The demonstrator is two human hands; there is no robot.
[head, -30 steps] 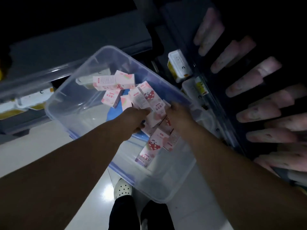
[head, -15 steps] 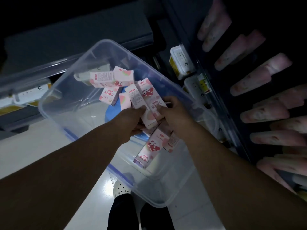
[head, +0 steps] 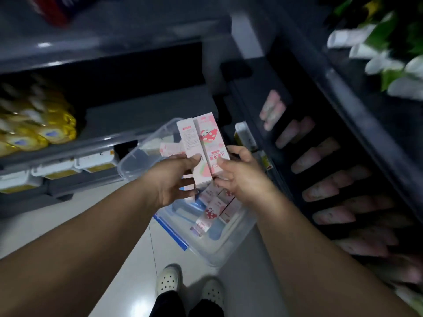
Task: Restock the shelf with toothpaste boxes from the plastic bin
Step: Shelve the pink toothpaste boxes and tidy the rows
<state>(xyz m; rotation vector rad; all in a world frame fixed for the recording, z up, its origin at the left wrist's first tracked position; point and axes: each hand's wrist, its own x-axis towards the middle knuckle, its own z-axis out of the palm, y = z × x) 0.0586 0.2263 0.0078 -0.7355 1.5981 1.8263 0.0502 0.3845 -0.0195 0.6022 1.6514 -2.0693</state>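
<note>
Floor pale glossy tile, dark shelves around. Two pink toothpaste boxes upright; fingers of left hand and right hand grasping them.

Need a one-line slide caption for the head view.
Left hand and right hand hold two pink toothpaste boxes above the clear plastic bin; rows of matching boxes lie to the right.

The left grip and right grip hide the lower ends of two toothpaste boxes. Beneath the grips, the plastic bin is partly covered. Right of them, shelved pink boxes blur.
</note>
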